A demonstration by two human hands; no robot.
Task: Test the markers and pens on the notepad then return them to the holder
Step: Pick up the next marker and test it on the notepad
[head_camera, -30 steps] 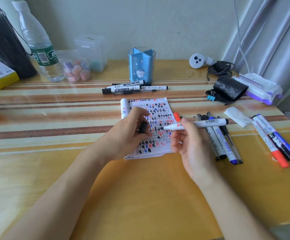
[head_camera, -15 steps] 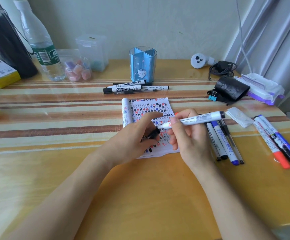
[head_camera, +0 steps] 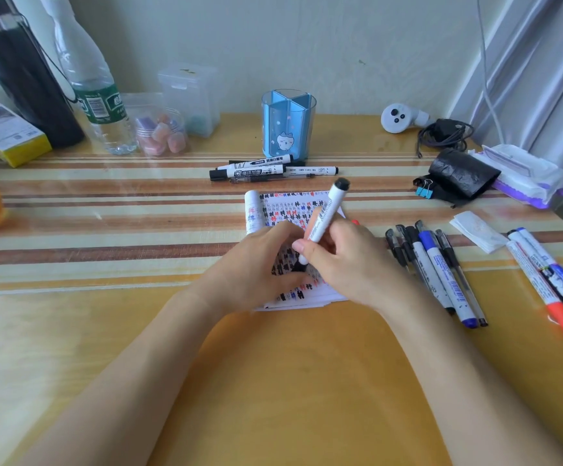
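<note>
At the middle of the counter (head_camera: 273,381), your right hand (head_camera: 347,264) grips a white marker (head_camera: 323,220), fingers and thumb curled round its lower barrel. Its long axis stands steeply, leaning away from you. The writing end points down at the notepad (head_camera: 290,208), and the black butt end points up toward the far edge, a little to the right. Your left hand (head_camera: 256,267) rests on the notepad's left part with fingers curled; whether it holds anything cannot be told from this view. The page is covered with small black, red and blue marks. Beyond it, near the far edge, the blue holder (head_camera: 288,126) stands upright. A few tested markers (head_camera: 249,170) lie just in front of it, running left to right. Toward the right edge lie a row of pens (head_camera: 441,274) and three more markers (head_camera: 538,277), all running roughly near to far.
</note>
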